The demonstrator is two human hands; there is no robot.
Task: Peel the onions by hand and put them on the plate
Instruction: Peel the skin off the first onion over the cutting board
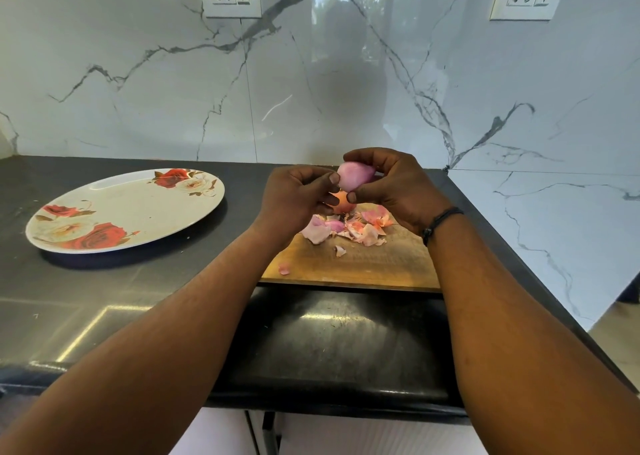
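I hold a peeled, pale pink onion point(355, 176) above the counter's back edge. Beneath it an orange-skinned onion point(341, 202) sits among the torn peels point(349, 228). My rose-patterned plate point(124, 210) lies flat toward the counter's left end.

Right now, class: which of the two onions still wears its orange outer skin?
The lower onion, beneath the hands over the board; the held onion above shows bare pink-purple flesh.

A plate point(124, 209) sits on the counter point(104, 302) at frame left. Right of it, a board point(363, 264) carries peels point(349, 228). Above the board, both hands point(298, 198) point(398, 184) hold an onion point(355, 176).
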